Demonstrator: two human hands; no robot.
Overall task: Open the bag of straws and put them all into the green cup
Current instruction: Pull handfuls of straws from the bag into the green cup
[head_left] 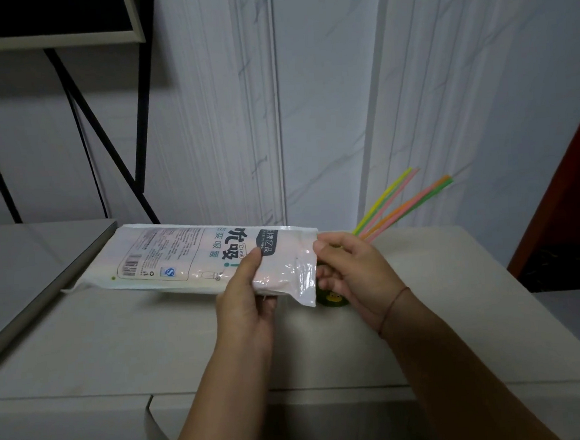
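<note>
In the head view, mid-frame, the left hand (244, 293) pinches the bag of straws (195, 260) above the tabletop (118, 335). The right hand (350, 272) grips its open end, hiding most of the green cup (332, 300), where a few straws (404, 201) stand. Best to steady the bag and draw straws out straight.

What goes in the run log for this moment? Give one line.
left hand: holds straw bag | right hand: at bag mouth | some straws in green cup

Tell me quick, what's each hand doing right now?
Left hand: closed on the bag, thumb on top.
Right hand: at the bag's open end, fingers curled near the straws; what it grips cannot be told.
</note>
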